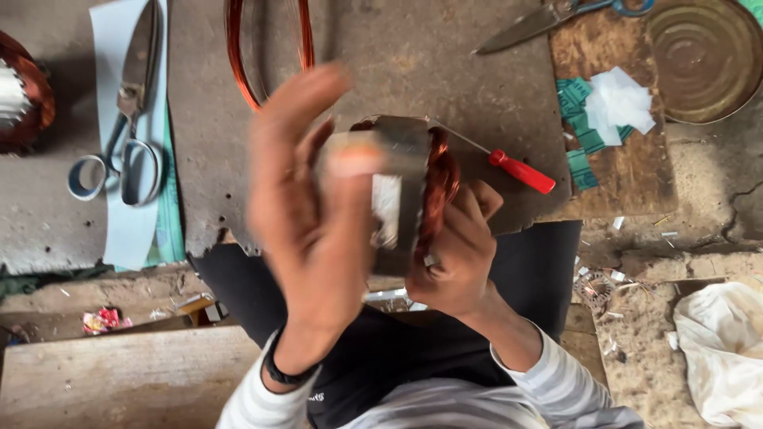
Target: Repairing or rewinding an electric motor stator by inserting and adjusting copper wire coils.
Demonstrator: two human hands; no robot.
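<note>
The worktop (445,63) in front of me carries loose copper wire (238,56), scissors (131,119) and a red-handled screwdriver (520,171). Over my lap, my right hand (453,254) grips the motor stator (409,187), copper coils already wound in. My left hand (310,214), blurred and spread open, presses its face; I judge finishing remains.

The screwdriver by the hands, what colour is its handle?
Red. The screwdriver lies on the board; its handle shows clearly in the head view.

Soft, even daylight is falling across the scene, casting faint shadows, while motion is blurring the left hand (306,230) and the background is staying sharp.
</note>
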